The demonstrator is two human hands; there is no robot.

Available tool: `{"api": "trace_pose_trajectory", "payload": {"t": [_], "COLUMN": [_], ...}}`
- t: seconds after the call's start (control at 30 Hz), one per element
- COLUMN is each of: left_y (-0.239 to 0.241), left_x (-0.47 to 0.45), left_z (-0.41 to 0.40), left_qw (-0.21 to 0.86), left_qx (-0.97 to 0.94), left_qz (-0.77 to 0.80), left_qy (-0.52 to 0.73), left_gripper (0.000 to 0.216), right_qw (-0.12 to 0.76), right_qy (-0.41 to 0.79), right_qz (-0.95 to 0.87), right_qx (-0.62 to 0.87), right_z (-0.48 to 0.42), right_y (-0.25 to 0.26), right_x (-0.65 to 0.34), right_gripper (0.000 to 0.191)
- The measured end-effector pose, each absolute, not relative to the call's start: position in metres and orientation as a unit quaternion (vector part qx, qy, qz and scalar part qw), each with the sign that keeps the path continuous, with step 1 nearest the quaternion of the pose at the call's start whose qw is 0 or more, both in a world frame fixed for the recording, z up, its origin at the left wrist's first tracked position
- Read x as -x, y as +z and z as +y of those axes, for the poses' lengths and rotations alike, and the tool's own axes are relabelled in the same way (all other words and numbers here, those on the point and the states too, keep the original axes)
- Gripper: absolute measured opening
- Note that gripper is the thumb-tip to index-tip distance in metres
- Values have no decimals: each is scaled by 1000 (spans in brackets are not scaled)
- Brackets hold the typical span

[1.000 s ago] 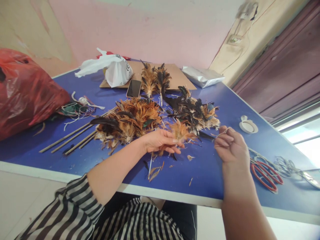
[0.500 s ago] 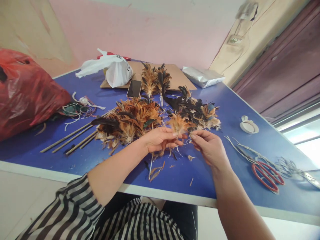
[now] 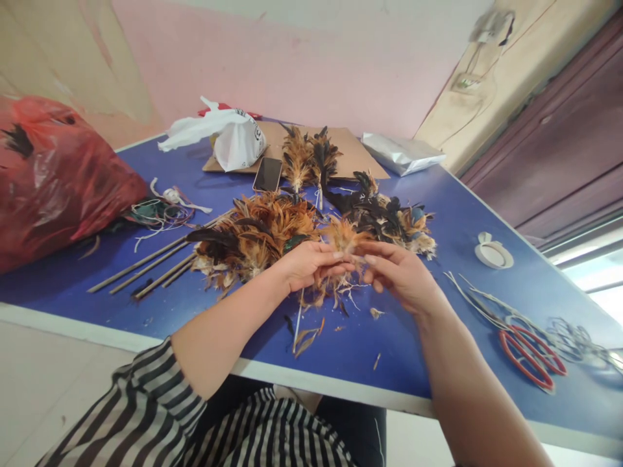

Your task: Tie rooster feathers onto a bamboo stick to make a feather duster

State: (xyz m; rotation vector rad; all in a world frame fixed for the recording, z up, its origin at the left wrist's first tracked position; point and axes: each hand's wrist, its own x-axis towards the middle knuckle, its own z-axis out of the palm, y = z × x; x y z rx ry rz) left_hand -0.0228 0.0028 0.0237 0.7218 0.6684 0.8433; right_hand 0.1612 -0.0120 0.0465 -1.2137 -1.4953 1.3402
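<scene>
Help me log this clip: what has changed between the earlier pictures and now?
The right hand has moved left, to beside the left hand at the feather tuft; whether it still grips the thin strand is unclear. The left hand still holds the tuft; the phone and red plastic bag stayed put.

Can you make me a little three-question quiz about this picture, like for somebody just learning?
1. Pick one. What colour are the scissors handles?
a) green
b) red
c) yellow

2. True or false: the left hand holds a tuft of orange feathers.

3. Which hand is closer to those scissors handles, the left or the right?

Key:
1. b
2. True
3. The right hand
</scene>
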Motion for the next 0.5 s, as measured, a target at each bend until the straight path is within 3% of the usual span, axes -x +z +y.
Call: {"api": "trace_pose_trajectory", "payload": {"t": [0.13,0.2,0.3,0.5], "left_y": [22,20,19,19], "left_x": [27,29,30,31], "left_z": [8,9,11,13], "left_qw": [800,801,792,775], "left_qx": [-335,-338,-342,-358], "left_qz": [288,283,301,326], "left_qy": [406,406,406,406], "left_gripper": [17,18,15,14], "right_qw": [331,309,338,443], "right_qy": [659,680,660,560], "right_qz": [-527,-528,-520,-518], "right_qx": [421,404,424,472], "right_z": [-15,-16,-15,-8], "right_y": [38,34,31,33], "right_x": [-159,-158,-161,-182], "right_gripper": [55,49,27,27]}}
